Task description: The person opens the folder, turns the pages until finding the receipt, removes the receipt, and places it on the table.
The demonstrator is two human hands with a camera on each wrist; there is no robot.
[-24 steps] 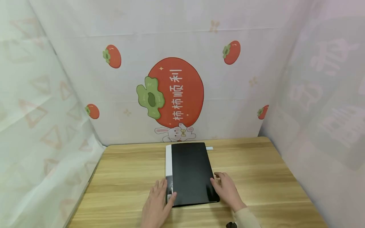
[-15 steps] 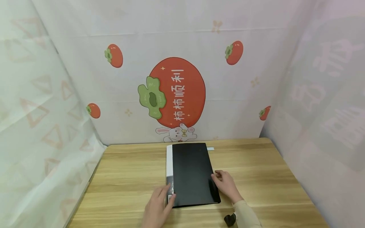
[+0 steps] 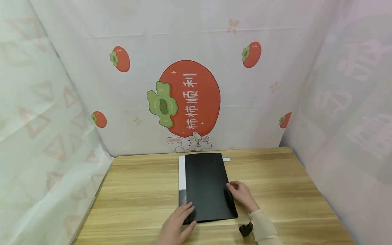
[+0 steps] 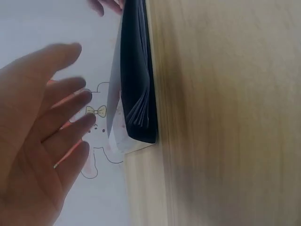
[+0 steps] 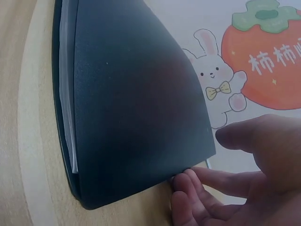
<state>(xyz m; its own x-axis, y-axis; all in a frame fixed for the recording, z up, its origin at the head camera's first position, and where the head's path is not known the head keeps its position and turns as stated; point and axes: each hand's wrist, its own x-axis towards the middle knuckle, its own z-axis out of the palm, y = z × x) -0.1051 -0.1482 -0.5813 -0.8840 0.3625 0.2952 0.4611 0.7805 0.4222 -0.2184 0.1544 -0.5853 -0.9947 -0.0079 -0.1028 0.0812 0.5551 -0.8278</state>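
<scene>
A black document folder (image 3: 208, 187) with a white and grey spine strip lies closed on the table. Over its near left corner hovers my left hand (image 3: 176, 224), its fingers spread and loosely bent. In the left wrist view, a gap shows between that hand (image 4: 42, 127) and the folder (image 4: 134, 84), whose inner sheets fan at the end. My right hand (image 3: 242, 195) is at the folder's right edge. The right wrist view shows that hand's (image 5: 249, 174) fingertips touching the cover's (image 5: 136, 108) edge, with the thumb raised apart from it.
The wooden table (image 3: 137, 187) ends at a white cloth backdrop (image 3: 137, 27) printed with persimmons and a rabbit. Cloth hangs on both sides too. A small pale strip (image 3: 226, 159) lies beside the folder's far right corner. A black piece (image 3: 246, 229) sits by the right sleeve.
My left hand has moved off the spine, rightward and nearer, over the near left corner. My right hand has slid slightly farther up the right edge. The folder stays in place.
</scene>
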